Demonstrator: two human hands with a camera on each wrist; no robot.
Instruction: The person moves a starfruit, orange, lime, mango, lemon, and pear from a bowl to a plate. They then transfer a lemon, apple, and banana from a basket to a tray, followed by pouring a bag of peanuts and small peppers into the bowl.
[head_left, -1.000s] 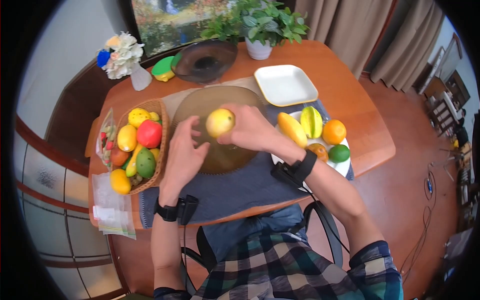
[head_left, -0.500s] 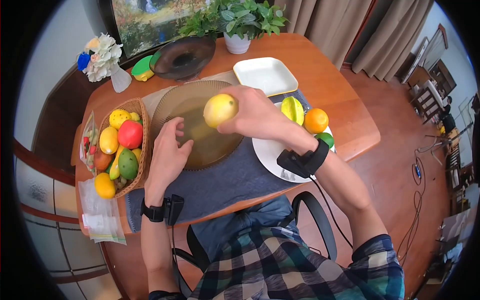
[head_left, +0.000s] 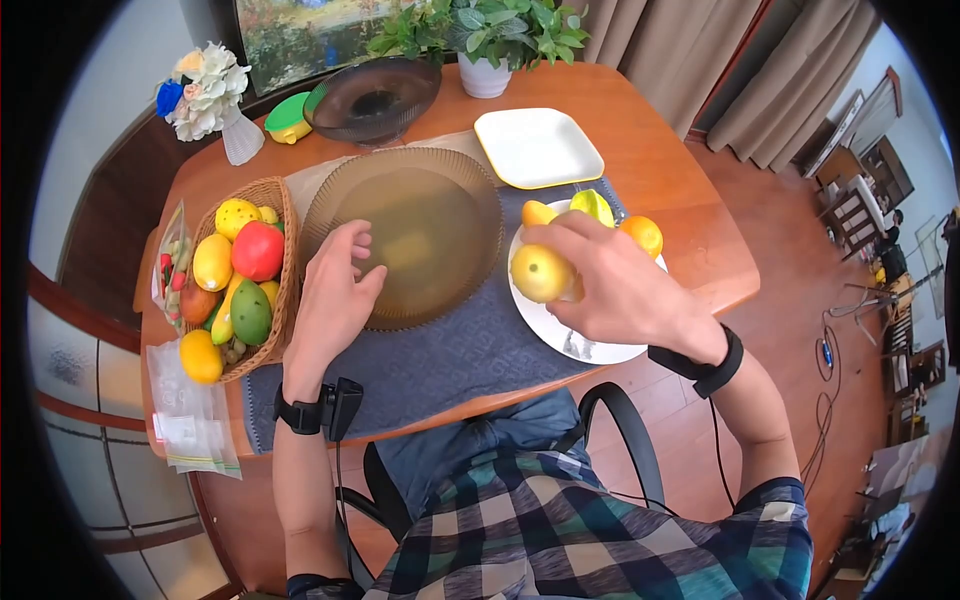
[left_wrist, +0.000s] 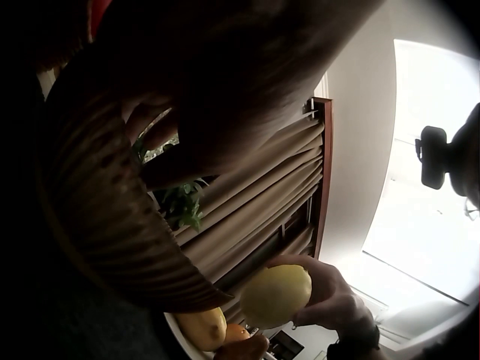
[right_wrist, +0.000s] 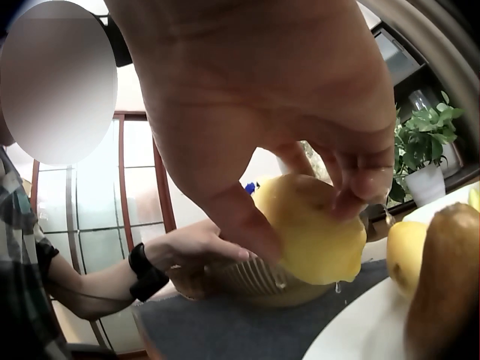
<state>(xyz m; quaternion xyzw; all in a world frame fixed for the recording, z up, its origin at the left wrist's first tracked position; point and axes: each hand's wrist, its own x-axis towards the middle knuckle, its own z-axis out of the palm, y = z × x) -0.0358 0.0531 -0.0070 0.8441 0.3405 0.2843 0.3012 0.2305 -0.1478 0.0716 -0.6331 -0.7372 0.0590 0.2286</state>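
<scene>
In the head view my right hand (head_left: 625, 285) holds a wet yellow lemon (head_left: 541, 274) between thumb and fingers, over the white plate (head_left: 600, 350). Drops hang beneath the lemon (right_wrist: 315, 232) in the right wrist view. On the plate, partly hidden by the hand, are a mango (head_left: 537, 213), a green-yellow star fruit (head_left: 592, 207) and an orange (head_left: 643, 235). A brownish fruit (right_wrist: 446, 277) shows close up in the right wrist view. My left hand (head_left: 335, 285), empty with loosely bent fingers, is at the left rim of a large ribbed brown glass bowl (head_left: 470, 185) with water in it.
A wicker basket (head_left: 285, 280) of mixed fruit stands left, near a clear plastic bag (head_left: 190, 410). Behind are a white square tray (head_left: 540, 148), a dark glass dish (head_left: 370, 100), a green-lidded container (head_left: 288, 118), a flower vase (head_left: 240, 138) and a potted plant (head_left: 485, 77).
My right hand has carried the lemon from over the glass bowl rightward to above the white plate. My left hand stays near the bowl's left rim.
</scene>
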